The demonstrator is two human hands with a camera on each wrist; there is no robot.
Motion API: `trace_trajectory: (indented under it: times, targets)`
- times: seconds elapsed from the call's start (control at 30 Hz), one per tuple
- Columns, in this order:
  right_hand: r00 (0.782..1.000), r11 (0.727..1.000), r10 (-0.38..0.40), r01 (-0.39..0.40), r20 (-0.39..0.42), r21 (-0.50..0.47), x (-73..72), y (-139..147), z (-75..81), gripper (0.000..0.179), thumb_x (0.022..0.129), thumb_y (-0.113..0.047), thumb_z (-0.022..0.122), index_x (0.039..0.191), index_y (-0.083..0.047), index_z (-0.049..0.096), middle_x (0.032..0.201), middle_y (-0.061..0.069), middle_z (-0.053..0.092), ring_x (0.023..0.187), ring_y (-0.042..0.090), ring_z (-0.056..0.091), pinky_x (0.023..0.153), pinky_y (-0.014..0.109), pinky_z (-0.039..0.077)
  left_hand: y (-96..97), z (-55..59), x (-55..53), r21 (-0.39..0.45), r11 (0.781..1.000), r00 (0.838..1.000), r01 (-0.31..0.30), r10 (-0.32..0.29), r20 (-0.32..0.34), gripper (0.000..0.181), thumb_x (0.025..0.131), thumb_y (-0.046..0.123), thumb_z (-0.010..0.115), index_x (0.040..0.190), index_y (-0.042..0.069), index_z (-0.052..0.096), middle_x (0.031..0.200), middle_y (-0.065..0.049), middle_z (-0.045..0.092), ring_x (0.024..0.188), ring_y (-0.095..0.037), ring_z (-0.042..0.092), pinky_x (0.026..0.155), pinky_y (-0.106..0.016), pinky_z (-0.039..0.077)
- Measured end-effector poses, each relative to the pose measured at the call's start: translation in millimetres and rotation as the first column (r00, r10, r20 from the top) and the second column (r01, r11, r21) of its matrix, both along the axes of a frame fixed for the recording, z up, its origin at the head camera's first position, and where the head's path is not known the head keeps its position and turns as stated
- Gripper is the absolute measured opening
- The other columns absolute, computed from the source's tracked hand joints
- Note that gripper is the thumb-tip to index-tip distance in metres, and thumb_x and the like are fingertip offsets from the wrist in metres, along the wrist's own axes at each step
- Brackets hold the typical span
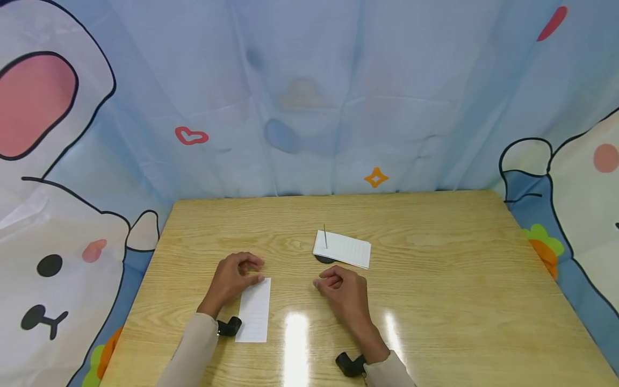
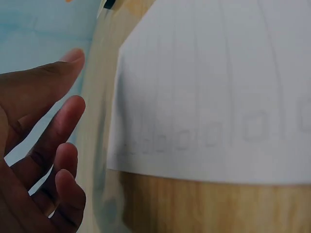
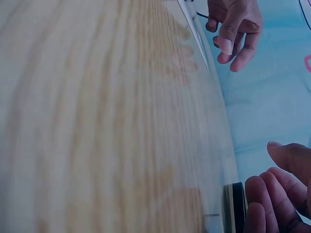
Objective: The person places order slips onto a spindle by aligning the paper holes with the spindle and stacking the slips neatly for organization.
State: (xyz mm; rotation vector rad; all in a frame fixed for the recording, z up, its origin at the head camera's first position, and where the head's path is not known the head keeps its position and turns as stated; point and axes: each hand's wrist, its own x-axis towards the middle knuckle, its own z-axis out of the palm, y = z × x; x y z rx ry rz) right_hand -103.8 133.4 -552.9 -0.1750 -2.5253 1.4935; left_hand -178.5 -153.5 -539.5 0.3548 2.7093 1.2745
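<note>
A white lined sheet with a column of small checkboxes [image 2: 209, 87] lies lengthwise on the table. My left hand [image 1: 231, 277] is at its far end, thumb over the corner in the head view. In the left wrist view this hand's thumb and fingers [image 2: 68, 114] are spread apart and hold nothing. Farther back, several similar slips [image 1: 345, 250] are stuck on an upright metal paper spike [image 1: 325, 236] with a round black base [image 1: 324, 259]. My right hand [image 1: 345, 295] is just in front of the spiked slips, fingers loosely curled, thumb apart, nothing held.
The wooden table [image 1: 445, 285] ends at the back against a blue cartoon-printed curtain [image 1: 309, 80]. Each wrist wears a black camera, the left one [image 1: 229, 326] overlapping the loose sheet in the head view. Bright reflections [image 1: 296, 344] lie on the tabletop.
</note>
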Motion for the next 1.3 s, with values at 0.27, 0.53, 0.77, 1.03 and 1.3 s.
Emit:
trace_trajectory:
  times: [0.27, 0.53, 0.77, 1.03, 1.3]
  targets:
    - [1.0, 1.0, 0.02, -0.019, -0.003, 0.018, 1.5, -3, -0.7, 0.014, 0.084, -0.017, 0.092, 0.089, -0.016, 0.08, 0.074, -0.004, 0.072, 0.067, 0.007, 0.065, 0.067, 0.022, 0.055, -0.6, -7.8, 5.8, -0.05, 0.998, 1.0, 0.024, -0.024, 0.01, 0.034, 0.08, 0.008, 0.093, 0.108, 0.021, 0.079, 0.107, 0.002, 0.073, 0.089, -0.017, 0.054, 0.083, -0.032, 0.045]
    - [0.999, 0.998, 0.034, -0.033, -0.015, 0.047, 3.7, -4, 0.1, 0.013, 0.084, -0.017, 0.092, 0.091, -0.016, 0.081, 0.073, -0.006, 0.072, 0.065, 0.005, 0.064, 0.065, 0.022, 0.055, 1.0, -9.6, 8.3, -0.077, 0.997, 1.0, 0.026, -0.026, -0.006, 0.028, 0.083, 0.01, 0.091, 0.105, 0.023, 0.079, 0.097, 0.005, 0.071, 0.088, -0.014, 0.055, 0.084, -0.034, 0.046]
    - [0.999, 0.999, 0.035, -0.035, -0.004, 0.035, 4.6, -4, 0.5, 0.013, 0.085, -0.017, 0.092, 0.091, -0.016, 0.081, 0.073, -0.005, 0.072, 0.066, 0.006, 0.064, 0.065, 0.023, 0.055, 1.9, -11.8, 8.6, -0.075, 0.997, 1.0, 0.015, -0.016, 0.0, 0.024, 0.085, 0.011, 0.09, 0.101, 0.024, 0.078, 0.091, 0.007, 0.068, 0.088, -0.013, 0.054, 0.084, -0.033, 0.047]
    - [0.999, 0.999, 0.039, -0.038, -0.011, 0.033, 4.6, -4, 0.0, 0.012, 0.085, -0.017, 0.091, 0.09, -0.015, 0.08, 0.074, -0.005, 0.072, 0.066, 0.006, 0.065, 0.066, 0.023, 0.055, 4.1, -12.2, 11.8, -0.059, 0.998, 1.0, -0.011, 0.01, -0.016, 0.026, 0.083, 0.007, 0.091, 0.099, 0.022, 0.076, 0.091, 0.005, 0.063, 0.085, -0.013, 0.055, 0.082, -0.031, 0.047]
    - [0.999, 0.998, 0.051, -0.051, 0.004, 0.024, 4.2, -6, -0.4, 0.013, 0.085, -0.018, 0.091, 0.092, -0.016, 0.081, 0.073, -0.004, 0.07, 0.066, 0.006, 0.065, 0.066, 0.023, 0.055, 7.6, -9.8, 15.1, -0.059, 0.998, 0.999, -0.035, 0.033, -0.03, 0.027, 0.083, 0.004, 0.09, 0.096, 0.022, 0.076, 0.1, 0.003, 0.07, 0.088, -0.013, 0.058, 0.083, -0.032, 0.05]
